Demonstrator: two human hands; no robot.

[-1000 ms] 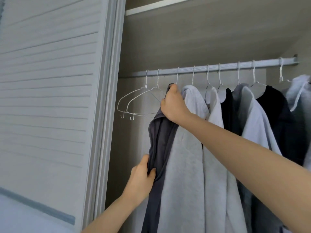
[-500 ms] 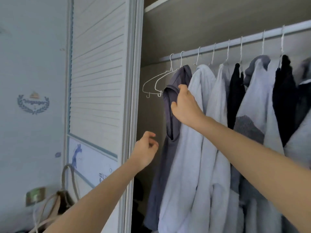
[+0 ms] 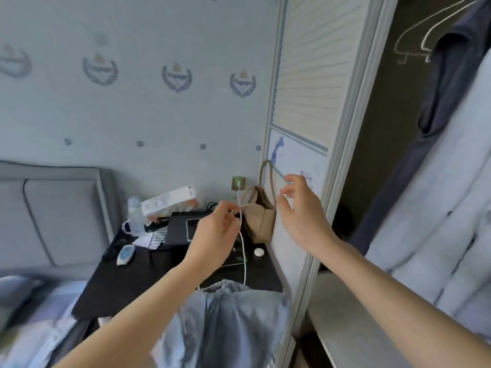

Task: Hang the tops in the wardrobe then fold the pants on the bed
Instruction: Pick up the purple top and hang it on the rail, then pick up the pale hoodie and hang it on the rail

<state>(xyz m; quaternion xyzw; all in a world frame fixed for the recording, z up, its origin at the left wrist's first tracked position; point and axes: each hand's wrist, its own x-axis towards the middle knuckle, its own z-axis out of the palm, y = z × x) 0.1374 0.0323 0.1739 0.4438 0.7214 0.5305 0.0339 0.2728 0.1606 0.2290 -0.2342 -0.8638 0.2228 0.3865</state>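
A dark grey top [image 3: 446, 88] hangs at the left end of the open wardrobe, beside light grey hooded tops [image 3: 449, 208]. Two empty white hangers [image 3: 414, 41] hang to its left. Both my hands are away from the clothes, in the air over the nightstand. My left hand [image 3: 215, 232] holds nothing, its fingers loosely curled. My right hand [image 3: 300, 208] is empty with its fingers spread, in front of the wardrobe door [image 3: 313, 75]. A crumpled blue-grey garment [image 3: 225, 322] lies low in the middle, below my left forearm.
A black nightstand [image 3: 127, 288] carries a brown paper bag [image 3: 261, 216], a bottle, a remote and a white cable [image 3: 243, 256] running from the wall socket. The grey padded headboard [image 3: 53, 208] and bedding lie at the left.
My right hand has let go of the dark grey top and both hands have come down. The view has swung left and down, from the rail to the nightstand and bed.
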